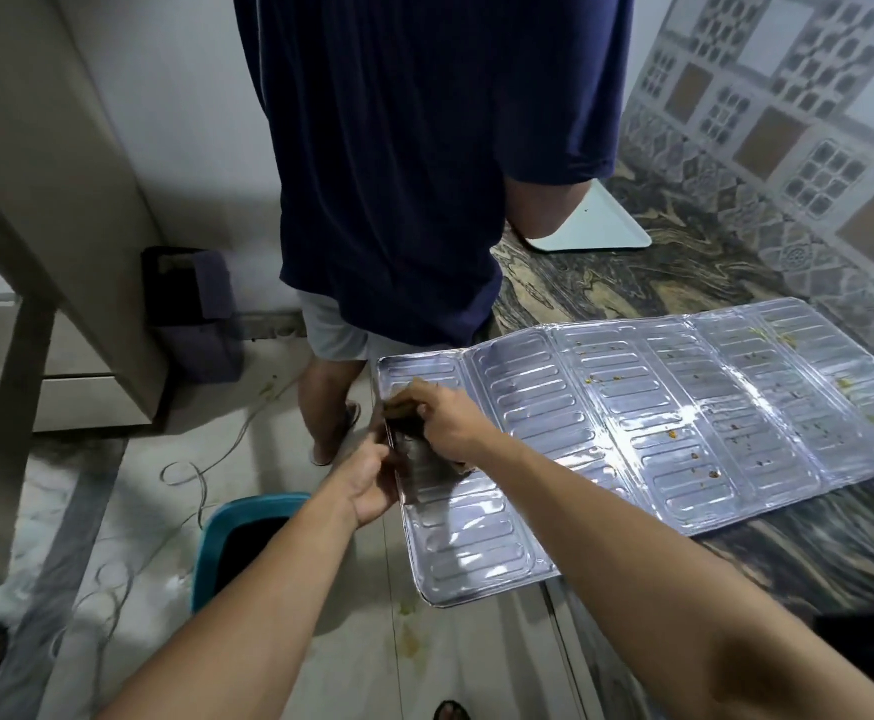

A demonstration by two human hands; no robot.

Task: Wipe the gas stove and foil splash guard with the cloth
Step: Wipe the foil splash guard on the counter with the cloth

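**Foil guard under the cloth, left end first**

Forearms reach up from the bottom of the frame. At centre, the left hand pinches the near-left edge of the foil splash guard, steadying it, while the right hand presses a dark cloth onto the same panel, fingers curled over it. The guard lies flat on the marbled countertop, its left end overhanging. Food specks dot the right-hand panels, so wiping looks barely begun; next, probably strokes rightward. No stove is visible. Beyond stands another person.

two hands, one splash guard
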